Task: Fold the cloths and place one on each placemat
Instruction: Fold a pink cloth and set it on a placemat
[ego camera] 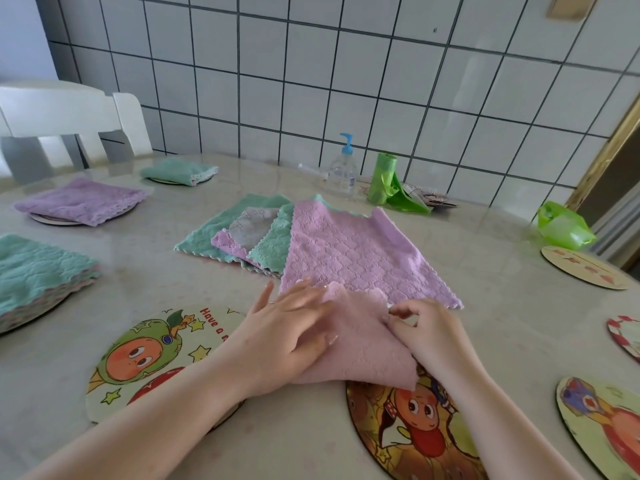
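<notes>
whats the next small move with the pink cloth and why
Probably finish the fold: the left hand presses flat on the pink cloth while the right hand pinches its upper edge. The cloth lies between two bare placemats, overlapping the darker placemat, so sliding it fully onto that one looks closest.

I count seven round printed placemats on the table: three under folded cloths at the left edge, and four bare along the near and right edges. Cloths: three folded, one pink under my hands, and a spread pile whose layers I cannot count. One pump bottle, one green bag roll.
</notes>
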A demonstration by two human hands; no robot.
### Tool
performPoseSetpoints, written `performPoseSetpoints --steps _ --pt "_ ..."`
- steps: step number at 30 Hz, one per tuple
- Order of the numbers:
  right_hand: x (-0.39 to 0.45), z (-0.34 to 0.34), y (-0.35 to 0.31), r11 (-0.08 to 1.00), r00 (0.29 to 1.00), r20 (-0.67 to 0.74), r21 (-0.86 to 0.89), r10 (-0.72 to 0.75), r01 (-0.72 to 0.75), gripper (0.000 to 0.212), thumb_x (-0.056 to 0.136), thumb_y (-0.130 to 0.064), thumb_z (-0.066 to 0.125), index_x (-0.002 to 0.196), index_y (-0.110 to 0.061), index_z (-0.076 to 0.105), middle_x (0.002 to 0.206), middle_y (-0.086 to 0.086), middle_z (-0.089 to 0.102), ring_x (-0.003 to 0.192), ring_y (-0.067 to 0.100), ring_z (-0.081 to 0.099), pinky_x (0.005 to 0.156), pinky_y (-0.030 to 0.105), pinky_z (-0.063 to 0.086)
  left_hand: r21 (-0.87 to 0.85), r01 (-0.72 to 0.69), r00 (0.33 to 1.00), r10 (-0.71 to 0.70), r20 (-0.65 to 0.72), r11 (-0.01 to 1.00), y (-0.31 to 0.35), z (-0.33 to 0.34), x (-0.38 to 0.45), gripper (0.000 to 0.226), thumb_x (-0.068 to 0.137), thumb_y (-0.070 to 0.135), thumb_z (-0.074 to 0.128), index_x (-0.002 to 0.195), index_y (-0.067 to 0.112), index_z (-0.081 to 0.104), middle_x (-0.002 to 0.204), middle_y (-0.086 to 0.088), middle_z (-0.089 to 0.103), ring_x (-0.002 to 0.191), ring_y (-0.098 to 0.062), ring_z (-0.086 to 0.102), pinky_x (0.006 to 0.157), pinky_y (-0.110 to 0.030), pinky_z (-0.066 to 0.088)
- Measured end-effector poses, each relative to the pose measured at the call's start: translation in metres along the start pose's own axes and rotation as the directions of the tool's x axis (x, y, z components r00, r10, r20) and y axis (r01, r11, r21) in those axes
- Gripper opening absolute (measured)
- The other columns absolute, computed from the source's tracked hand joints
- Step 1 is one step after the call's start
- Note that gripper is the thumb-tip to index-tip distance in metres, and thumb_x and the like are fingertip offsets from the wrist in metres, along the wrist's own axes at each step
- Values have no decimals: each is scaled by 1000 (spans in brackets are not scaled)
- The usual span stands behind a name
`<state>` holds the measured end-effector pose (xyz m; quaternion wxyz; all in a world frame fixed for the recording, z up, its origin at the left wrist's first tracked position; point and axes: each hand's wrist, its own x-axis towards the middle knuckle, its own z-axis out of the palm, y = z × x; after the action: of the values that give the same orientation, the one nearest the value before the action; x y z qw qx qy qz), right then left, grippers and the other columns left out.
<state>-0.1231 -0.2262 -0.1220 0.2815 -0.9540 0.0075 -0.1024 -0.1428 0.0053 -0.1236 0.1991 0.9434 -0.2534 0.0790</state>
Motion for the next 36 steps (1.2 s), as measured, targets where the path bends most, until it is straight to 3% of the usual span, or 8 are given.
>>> performPoseSetpoints --steps 5,13,18,21,23,27,31,36 --pt "0 2 -3 994 993 -97 77 -70 77 7 83 -24 64 84 -32 64 92 -14 61 65 -1 51 59 18 40 55 -4 987 -5 163 998 3 4 2 83 71 70 -2 146 39 14 154 22 2 136 7 -14 115 -39 -14" --pt "3 0 2 992 998 -44 125 40 -34 9 86 -24 58 89 -33 57 85 -14 66 76 7 60 70 30 50 114 -18 980 -5 200 993 4 6 3 74 75 67 -3 145 45 9 155 22 0 142 -2 -12 115 -44 -14" --pt "-4 -5 -5 965 965 -153 120 -213 232 24 88 -28 56 110 -36 61 108 -24 57 91 -12 54 77 3 39 96 -33 975 10 224 995 0 5 7 65 84 68 9 144 45 15 155 21 4 142 0 -9 114 -44 -16" --pt "-13 -1 -16 913 902 146 45 -408 405 51 86 -59 37 133 -42 42 141 -31 31 132 -17 17 114 19 10 117 -45 973 17 229 992 0 5 8 53 93 56 16 145 45 11 155 21 1 141 0 -11 113 -45 -17" --pt "-19 3 -18 891 852 367 -113 -374 439 72 78 -75 19 143 -45 20 152 -28 5 139 -8 -8 117 41 -8 142 -59 968 22 250 988 1 5 8 53 93 56 17 144 47 2 155 19 -3 141 -1 -13 113 -45 -18" --pt "-22 -5 -12 896 824 522 -226 -219 382 80 71 -76 7 145 -46 1 148 -27 -17 136 -6 -24 115 46 -15 202 -44 948 -23 318 978 -2 2 7 60 89 63 16 142 48 -8 155 15 -13 140 -3 -19 112 -49 -19" --pt "-25 -10 -4 943 839 497 -109 -223 315 83 66 -78 7 144 -47 12 151 -25 -9 138 -6 -15 117 45 -8 195 21 943 -84 322 981 -6 0 6 75 79 76 14 144 45 -3 155 16 -14 139 0 -20 113 -47 -19" --pt "-19 -19 15 974 966 183 -99 -182 202 41 91 -50 42 130 -39 47 129 -18 50 122 3 44 103 31 37 142 184 976 -198 91 973 -14 -11 -9 84 74 78 28 146 38 15 153 11 21 142 -11 13 118 -39 2"
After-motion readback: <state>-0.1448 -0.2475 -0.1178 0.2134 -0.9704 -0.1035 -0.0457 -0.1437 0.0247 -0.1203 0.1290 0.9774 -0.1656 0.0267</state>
